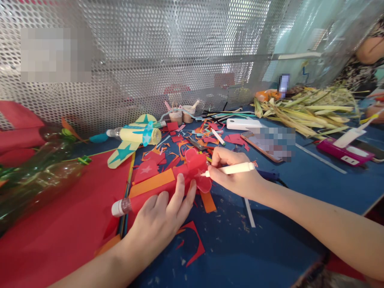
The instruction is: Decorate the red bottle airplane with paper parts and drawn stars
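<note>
A plastic bottle (144, 199) wrapped in red paper lies on its side, its white cap toward the left and an orange strip along it. My left hand (168, 208) rests over the bottle, fingers stretched across the wrap, holding it down. At the bottle's right end is a red scalloped paper piece (195, 160) with a pale star on it. My right hand (229, 170) is closed around a white marker pen (240, 168), whose tip touches the red piece beside the star.
Red and orange paper scraps (177, 146) and scissors (196, 144) lie behind the bottle. A yellow paper-winged bottle (135, 135) is at left, near clear green bottles (45, 180) on red card (69, 212). A phone (264, 146), dry husks (312, 112) and a purple power strip (345, 152) are at right.
</note>
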The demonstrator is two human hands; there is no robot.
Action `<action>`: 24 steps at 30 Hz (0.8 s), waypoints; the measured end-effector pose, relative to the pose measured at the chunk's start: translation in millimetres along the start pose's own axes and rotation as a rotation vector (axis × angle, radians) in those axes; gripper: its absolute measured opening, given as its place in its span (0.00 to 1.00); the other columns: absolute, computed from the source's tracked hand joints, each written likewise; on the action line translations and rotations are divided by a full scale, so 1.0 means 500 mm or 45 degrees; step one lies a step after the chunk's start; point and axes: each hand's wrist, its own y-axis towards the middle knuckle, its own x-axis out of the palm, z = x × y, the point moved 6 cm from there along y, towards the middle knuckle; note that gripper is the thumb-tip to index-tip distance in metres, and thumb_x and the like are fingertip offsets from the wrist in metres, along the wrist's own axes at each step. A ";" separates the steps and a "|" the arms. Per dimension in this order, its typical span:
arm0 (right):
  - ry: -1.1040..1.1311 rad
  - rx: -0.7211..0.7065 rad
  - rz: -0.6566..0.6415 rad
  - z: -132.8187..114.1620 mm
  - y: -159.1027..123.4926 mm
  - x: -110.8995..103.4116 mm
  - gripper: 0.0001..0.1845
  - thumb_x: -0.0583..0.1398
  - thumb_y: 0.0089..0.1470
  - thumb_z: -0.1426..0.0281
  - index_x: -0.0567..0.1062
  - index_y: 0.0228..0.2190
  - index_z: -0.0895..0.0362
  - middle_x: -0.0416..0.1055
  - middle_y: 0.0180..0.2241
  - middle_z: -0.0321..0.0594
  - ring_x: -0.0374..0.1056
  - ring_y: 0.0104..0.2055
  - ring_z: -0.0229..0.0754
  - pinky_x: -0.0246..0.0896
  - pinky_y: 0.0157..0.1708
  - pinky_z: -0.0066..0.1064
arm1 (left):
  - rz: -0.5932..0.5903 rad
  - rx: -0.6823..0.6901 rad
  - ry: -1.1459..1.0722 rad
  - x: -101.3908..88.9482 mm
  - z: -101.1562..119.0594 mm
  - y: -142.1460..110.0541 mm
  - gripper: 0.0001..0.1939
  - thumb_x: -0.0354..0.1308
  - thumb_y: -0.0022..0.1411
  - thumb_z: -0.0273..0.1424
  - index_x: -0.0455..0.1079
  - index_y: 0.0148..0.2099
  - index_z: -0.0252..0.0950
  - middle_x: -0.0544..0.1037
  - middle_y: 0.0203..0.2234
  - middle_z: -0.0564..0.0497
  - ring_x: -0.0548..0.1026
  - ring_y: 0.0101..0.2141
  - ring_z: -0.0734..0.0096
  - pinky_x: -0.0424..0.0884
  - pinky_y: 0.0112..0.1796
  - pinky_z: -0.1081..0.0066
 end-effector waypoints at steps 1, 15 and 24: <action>-0.002 0.000 0.002 0.000 0.000 0.000 0.12 0.57 0.49 0.74 0.58 0.21 0.54 0.57 0.16 0.26 0.50 0.18 0.30 0.45 0.18 0.24 | 0.001 0.005 0.005 0.000 0.000 0.000 0.30 0.57 0.58 0.24 0.58 0.63 0.33 0.69 0.54 0.33 0.69 0.24 0.69 0.67 0.23 0.67; 0.049 0.029 0.008 0.003 0.002 -0.002 0.12 0.56 0.47 0.75 0.57 0.21 0.54 0.56 0.15 0.25 0.50 0.16 0.29 0.45 0.16 0.23 | -0.004 0.010 0.041 -0.004 0.000 0.001 0.30 0.59 0.56 0.25 0.60 0.61 0.33 0.70 0.53 0.33 0.69 0.24 0.69 0.68 0.23 0.67; 0.071 0.003 0.024 0.002 0.000 -0.003 0.12 0.57 0.49 0.74 0.58 0.21 0.54 0.57 0.16 0.26 0.52 0.16 0.29 0.46 0.16 0.22 | 0.015 0.005 0.034 -0.003 0.001 0.005 0.31 0.61 0.54 0.26 0.61 0.61 0.34 0.71 0.53 0.34 0.70 0.23 0.69 0.68 0.22 0.67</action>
